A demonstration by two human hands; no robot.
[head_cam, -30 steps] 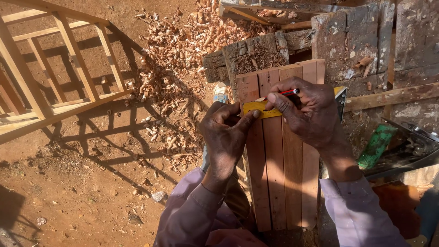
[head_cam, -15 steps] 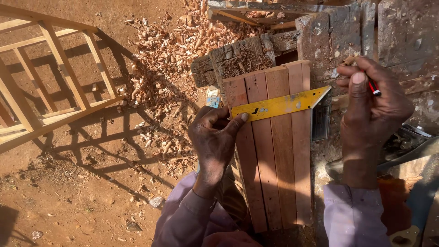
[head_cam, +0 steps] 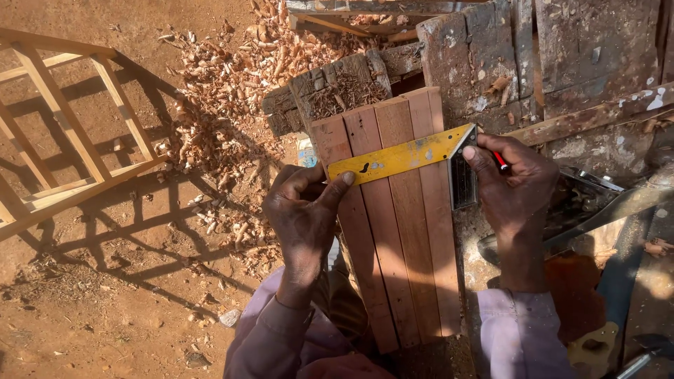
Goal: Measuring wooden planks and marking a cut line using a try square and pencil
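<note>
Since half a second ago the right hand [head_cam: 516,186] has returned from the air to the dark stock of the try square [head_cam: 400,156], fingers closed on it with a red pencil [head_cam: 500,161] tucked in. Left hand [head_cam: 305,210] grips the slats' left edge, thumb pressing the yellow blade flat. Judgement: stock must seat tight against the right edge. Four reddish planed slats [head_cam: 393,224] lie side by side, far ends on the weathered counter [head_cam: 491,63].
</note>
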